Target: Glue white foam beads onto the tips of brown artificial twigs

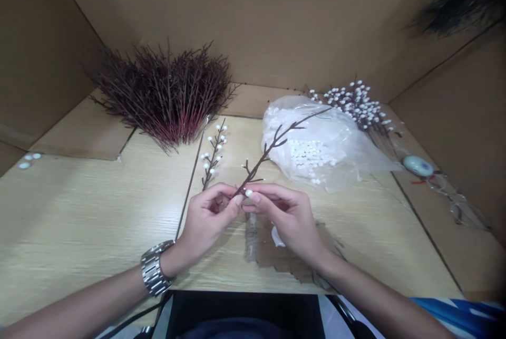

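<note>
My left hand (211,218) is closed on the lower end of a brown branch (264,155), which slants up to the right over a plastic bag. Between the thumb and fingers of my right hand (286,218) is a small white bead (249,193), right beside the branch near my left thumb. A short branch with white beads (214,157) lies on the table just beyond my left hand. The clear bag (312,152) behind the held branch contains many white beads.
A big pile of bare branches (169,91) lies at the back left. Beaded branches (358,102) lie behind the bag. Loose beads (24,165) are at the far left. A pale green oval object (418,166) and glasses (458,204) sit at the right. Cardboard (280,257) lies under my right hand.
</note>
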Demonstrator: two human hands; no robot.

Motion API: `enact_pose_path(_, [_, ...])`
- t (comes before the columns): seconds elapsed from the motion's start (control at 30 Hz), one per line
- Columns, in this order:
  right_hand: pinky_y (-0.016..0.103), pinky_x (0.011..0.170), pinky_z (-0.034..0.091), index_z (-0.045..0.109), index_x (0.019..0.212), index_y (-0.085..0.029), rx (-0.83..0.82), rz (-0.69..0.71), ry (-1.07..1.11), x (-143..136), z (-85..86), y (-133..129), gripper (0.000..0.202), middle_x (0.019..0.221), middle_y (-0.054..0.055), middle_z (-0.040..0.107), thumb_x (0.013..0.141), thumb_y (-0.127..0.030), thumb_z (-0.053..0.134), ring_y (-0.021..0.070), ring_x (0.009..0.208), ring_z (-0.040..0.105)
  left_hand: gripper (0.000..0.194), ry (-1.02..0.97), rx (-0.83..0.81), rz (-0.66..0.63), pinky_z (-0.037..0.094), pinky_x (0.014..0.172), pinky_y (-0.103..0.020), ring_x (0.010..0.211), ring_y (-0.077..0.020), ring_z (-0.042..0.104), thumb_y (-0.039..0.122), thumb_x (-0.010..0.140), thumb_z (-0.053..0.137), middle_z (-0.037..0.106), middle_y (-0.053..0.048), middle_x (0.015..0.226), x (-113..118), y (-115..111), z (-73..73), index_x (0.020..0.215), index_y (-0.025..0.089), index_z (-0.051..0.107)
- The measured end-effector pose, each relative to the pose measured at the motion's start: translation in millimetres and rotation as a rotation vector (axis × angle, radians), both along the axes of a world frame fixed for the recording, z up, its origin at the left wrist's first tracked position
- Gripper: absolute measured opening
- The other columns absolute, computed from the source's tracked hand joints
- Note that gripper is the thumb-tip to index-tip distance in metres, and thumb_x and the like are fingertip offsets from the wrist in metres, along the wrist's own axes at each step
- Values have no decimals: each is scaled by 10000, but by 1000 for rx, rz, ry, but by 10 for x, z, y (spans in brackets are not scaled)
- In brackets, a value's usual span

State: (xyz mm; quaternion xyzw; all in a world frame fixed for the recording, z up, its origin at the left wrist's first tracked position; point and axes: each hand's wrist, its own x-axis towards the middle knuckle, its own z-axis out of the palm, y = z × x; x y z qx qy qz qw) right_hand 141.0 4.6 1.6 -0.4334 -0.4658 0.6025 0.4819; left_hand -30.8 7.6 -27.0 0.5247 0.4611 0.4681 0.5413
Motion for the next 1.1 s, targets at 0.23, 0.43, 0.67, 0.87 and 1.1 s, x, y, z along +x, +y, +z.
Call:
enact_pose_path(0.23, [375,804,664,776,1102,-291,126,-5,-268,380,126,-47,216,1107,30,792,907,-354,709,209,944,763,222,2,-47,26,318,402,-180,459,-74,393,386,896,722,529,54,622,-34,50,-44,874,174,661])
enact_pose_path(0.43, [390,833,575,763,976,-193,385,-197,-1280,1342,220,232,225,1012,86,788,976,-312,572,249,898,731,241,16,-51,-27,332,445,-178,522,-84,405,418,897,725,537,45,664,-45,52,-83,895,186,661])
enact_pose_path(0.67, [405,992,504,754,1093,-154,286,-86,-1455,1499,68,820,275,1142,154,766,992,-250,517,306,1108,699,240,67,-4,-64,339,472,-202,546,-101,417,433,899,705,550,39,694,-19,54,-32,876,199,657])
enact_pose_path(0.87, [441,995,528,700,1088,-173,240,3,-1512,1486,-104,1087,195,1196,92,709,980,-316,621,218,1090,675,249,110,-10,-68,317,478,-219,558,-115,402,439,911,667,509,41,680,-18,72,31,871,194,657])
enact_pose_path(1.1, [415,927,556,718,1013,-171,319,-54,-1487,1467,-38,1016,191,1113,103,743,998,-295,574,242,1031,708,269,59,-69,-94,323,472,-230,550,-123,391,457,902,655,480,44,679,11,74,110,896,188,646])
